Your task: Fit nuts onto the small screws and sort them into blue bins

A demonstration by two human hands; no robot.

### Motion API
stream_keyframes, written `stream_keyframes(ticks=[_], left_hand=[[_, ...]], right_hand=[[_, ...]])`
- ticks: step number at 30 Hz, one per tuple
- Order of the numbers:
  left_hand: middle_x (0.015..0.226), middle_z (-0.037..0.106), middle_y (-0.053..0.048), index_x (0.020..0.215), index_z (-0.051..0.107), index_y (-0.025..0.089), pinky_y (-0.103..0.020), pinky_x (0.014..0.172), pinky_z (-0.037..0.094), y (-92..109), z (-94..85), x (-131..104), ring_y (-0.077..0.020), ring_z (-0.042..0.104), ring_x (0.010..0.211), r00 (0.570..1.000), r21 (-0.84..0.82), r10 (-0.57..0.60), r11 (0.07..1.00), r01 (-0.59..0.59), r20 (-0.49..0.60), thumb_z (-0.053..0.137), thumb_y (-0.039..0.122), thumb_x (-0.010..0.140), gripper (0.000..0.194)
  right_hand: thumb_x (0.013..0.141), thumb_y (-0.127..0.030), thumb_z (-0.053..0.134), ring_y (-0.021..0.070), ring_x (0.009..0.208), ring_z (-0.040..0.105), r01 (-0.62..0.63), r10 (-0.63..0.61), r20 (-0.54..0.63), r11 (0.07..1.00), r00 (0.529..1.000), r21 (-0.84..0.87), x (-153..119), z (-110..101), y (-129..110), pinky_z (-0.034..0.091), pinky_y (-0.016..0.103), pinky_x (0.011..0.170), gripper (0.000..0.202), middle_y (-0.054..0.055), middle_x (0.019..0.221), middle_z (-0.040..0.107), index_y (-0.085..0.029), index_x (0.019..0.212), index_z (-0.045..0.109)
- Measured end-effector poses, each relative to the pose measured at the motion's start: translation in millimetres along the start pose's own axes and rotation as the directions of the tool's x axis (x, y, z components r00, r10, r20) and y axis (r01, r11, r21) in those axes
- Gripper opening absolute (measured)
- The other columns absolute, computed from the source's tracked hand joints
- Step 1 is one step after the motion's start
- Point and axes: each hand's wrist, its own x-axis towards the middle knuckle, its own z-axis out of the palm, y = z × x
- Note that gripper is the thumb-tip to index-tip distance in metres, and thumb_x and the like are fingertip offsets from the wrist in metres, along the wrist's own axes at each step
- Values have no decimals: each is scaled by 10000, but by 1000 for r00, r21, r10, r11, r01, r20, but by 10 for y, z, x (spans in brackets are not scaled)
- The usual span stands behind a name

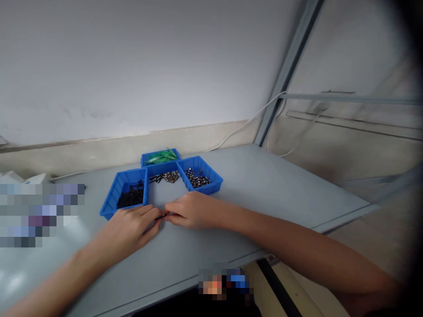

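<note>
dim greyish light, glare on the tabletop [280,176] (lower left), right edge blurred to black, patches pixelated

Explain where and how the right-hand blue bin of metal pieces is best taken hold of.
I'd pinch the rim of the blue bin along its right wall, coming from above and the right. That edge stands above the metal pieces and faces away from the back bin, which appears to meet its left corner; the right hand is near its front.
</note>
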Motion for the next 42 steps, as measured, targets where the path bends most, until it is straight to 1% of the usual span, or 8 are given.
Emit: stream_keyframes(ticks=[8,17,23,27,29,32,37,42], left_hand=[[693,579,11,840,511,208,-288,560,390,39,-34,11,-180,607,660,992,10,-76,997,75,101,321,319,913,232],[650,584,13,834,486,203,-268,508,364,27,-11,10,-168,598,587,996,56,-69,996,66,61,316,320,914,222],[681,613,-3,882,500,205,-287,529,404,37,-37,11,-198,626,623,995,75,-77,995,72,68,253,305,929,271],[688,621,-12,940,489,199,-304,534,425,36,-35,6,-212,628,620,989,85,-111,991,103,97,240,287,930,265],[680,620,-13,943,485,196,-301,529,425,31,-26,5,-211,627,614,988,89,-118,990,109,103,236,282,931,265],[686,620,-13,946,487,196,-285,538,424,26,-16,8,-197,628,624,990,88,-103,992,94,101,229,281,935,272],[685,623,-8,922,501,197,-264,542,417,45,-40,23,-181,631,632,990,63,-108,993,103,89,247,363,934,303],[676,617,-4,872,516,199,-265,528,408,74,-77,38,-178,623,616,991,76,-88,994,80,97,253,329,931,299]], right_hand=[[864,-290,421,127,580,529,-5,5,-9,1000,1000,-6,-7,7,8,272,234,507,183,16,681,614,-172,876,560],[837,-275,455,122,565,511,-22,22,-7,1000,1000,-5,-7,10,2,258,233,496,149,14,675,607,-173,883,553],[906,-323,357,127,569,521,-65,65,0,998,998,-23,-5,13,8,277,245,514,266,25,663,606,-165,852,564],[877,-408,406,141,565,522,-82,82,-4,996,997,18,-19,17,12,260,239,485,288,21,639,595,-164,972,527],[870,-392,422,144,568,523,-81,81,-5,997,997,21,-21,9,9,251,238,477,271,20,640,594,-168,991,514],[884,-339,402,141,551,512,-88,88,13,996,996,-13,-16,-12,-5,241,241,477,218,20,640,593,-170,946,526],[901,-287,369,135,564,522,-77,78,14,997,997,-24,0,-33,-23,277,249,510,212,25,679,609,-164,898,541],[908,-297,358,143,591,543,-67,67,10,997,998,-23,3,-13,-11,295,254,523,232,31,701,617,-163,881,545]])
